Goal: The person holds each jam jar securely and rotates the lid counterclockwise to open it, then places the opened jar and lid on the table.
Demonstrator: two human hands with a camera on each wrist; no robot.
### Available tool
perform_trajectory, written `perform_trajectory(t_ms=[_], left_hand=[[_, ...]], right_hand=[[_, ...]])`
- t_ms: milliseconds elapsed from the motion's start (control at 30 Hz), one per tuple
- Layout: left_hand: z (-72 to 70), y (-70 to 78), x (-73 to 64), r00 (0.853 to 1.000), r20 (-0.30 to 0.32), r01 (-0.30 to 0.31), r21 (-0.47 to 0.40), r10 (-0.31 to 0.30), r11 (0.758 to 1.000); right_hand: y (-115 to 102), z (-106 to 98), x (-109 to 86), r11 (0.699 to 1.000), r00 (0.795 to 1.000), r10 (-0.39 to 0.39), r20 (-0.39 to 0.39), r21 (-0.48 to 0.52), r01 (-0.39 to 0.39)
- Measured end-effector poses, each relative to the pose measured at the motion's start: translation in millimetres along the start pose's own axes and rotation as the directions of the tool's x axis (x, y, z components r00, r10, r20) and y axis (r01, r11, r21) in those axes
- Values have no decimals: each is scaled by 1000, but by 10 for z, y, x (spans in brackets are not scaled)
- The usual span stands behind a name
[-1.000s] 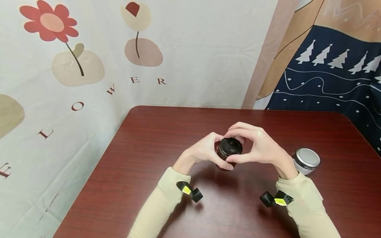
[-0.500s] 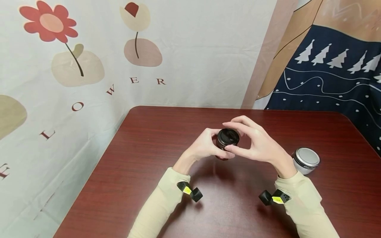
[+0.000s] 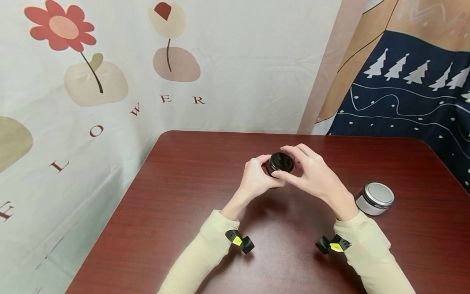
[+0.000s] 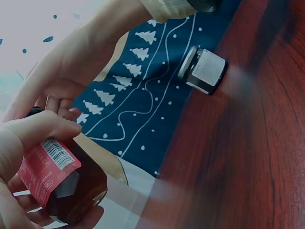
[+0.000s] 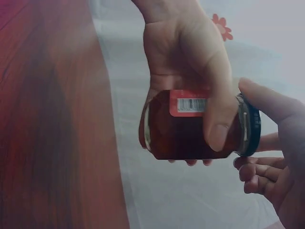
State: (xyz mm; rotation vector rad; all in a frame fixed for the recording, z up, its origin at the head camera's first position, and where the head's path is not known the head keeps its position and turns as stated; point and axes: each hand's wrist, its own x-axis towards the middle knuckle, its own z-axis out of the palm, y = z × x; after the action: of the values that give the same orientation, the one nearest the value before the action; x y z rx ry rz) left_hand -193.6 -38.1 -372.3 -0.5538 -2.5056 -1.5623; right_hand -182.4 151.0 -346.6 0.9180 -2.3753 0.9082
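Nearest, pale sleeves (image 3: 198, 255) cover both forearms, each carrying a small black wrist camera (image 3: 247, 245). Beyond the cuffs, the left hand (image 3: 255, 177) holds a dark glass jar (image 5: 176, 136), fingers and thumb clamped round its body. The right hand (image 3: 317, 175) curves over from the other side, thumb and fingers clamped on opposite edges of the black lid (image 3: 281, 162). The jar is lifted clear of the desk (image 3: 205, 175), its long axis roughly upright, lid uppermost and base toward the wood; whether it leans slightly, I cannot tell. A red label (image 4: 47, 167) with a barcode shows on its side. Right of the right wrist, a silver-lidded jar (image 3: 371, 204) stands upright on the desk. Past the desk's far edge hang a pale flower-printed cloth (image 3: 249, 81) and, farther right, a navy tree-printed cloth (image 3: 396, 110).
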Motion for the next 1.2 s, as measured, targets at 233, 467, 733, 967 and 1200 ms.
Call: perform_trajectory(t_ms=[233,467,733,967,1200], left_hand=[[17,41,-14,998,-41,-51,77,54,996],[-13,50,-4,999,-3,-53,74,54,996],[-59,66,2,997,75,2,-5,-2,1000],[-112,62,2,980,195,63,-121,-38,991],[-141,29,3,951,306,107,-207,-40,972]], right_hand=[[10,36,9,1000,999,-22,-44,-22,21],[7,7,32,997,996,-77,-50,4,77],[15,-29,45,994,994,-103,-29,37,104],[8,-79,32,990,992,-124,9,72,123],[-9,-136,31,989,987,-126,101,91,117]])
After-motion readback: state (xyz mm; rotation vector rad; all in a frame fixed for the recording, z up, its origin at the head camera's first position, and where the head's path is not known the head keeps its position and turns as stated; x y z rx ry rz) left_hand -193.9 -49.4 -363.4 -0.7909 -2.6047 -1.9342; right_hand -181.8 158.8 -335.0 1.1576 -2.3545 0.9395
